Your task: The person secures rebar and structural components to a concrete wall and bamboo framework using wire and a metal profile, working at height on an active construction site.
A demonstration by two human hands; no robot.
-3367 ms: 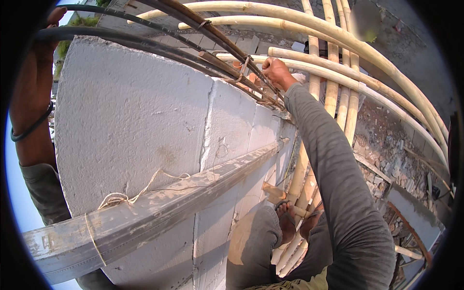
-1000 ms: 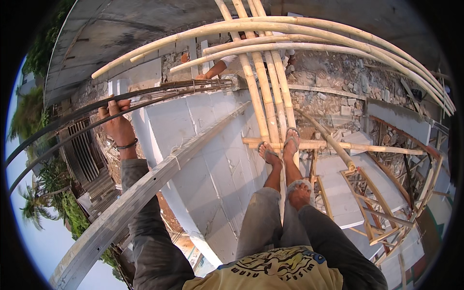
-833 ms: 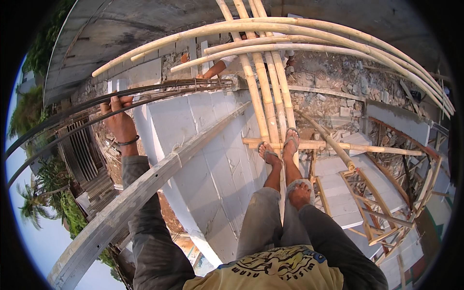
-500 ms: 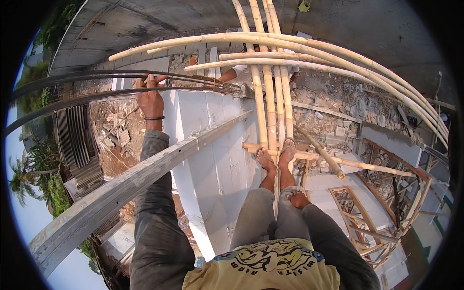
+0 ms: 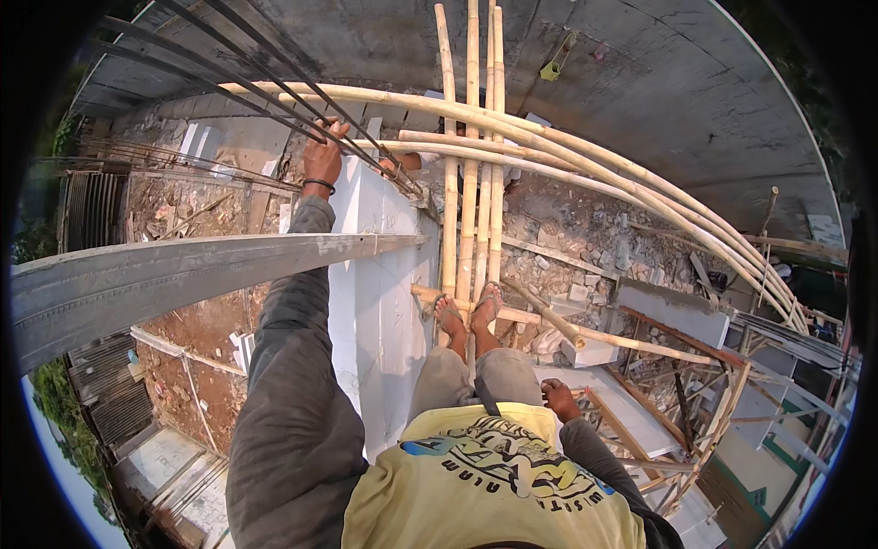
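My left hand (image 5: 322, 157) is closed around a dark steel reinforcing bar (image 5: 283, 117), one of several slanting up to the left from the top of a pale block wall (image 5: 366, 265). The bars' lower ends gather at the column top (image 5: 416, 197). Close to them shows another person's hand (image 5: 401, 163), partly hidden by the bars and bamboo. My right hand (image 5: 560, 400) hangs beside my right knee with loosely bent fingers, and I see nothing in it. My feet in sandals stand on bamboo poles (image 5: 472, 229).
Long bamboo poles (image 5: 585, 156) cross the lengthwise ones ahead. A grey beam (image 5: 210, 274) passes over my left forearm. Rubble (image 5: 585, 247) lies far below, with a wooden frame (image 5: 704, 439) at the right. A tall grey wall (image 5: 640, 101) rises at the back.
The view has turned. The bars in my left hand have swung from nearly level to a steep upward slant. My right hand has come off my knee to beside it.
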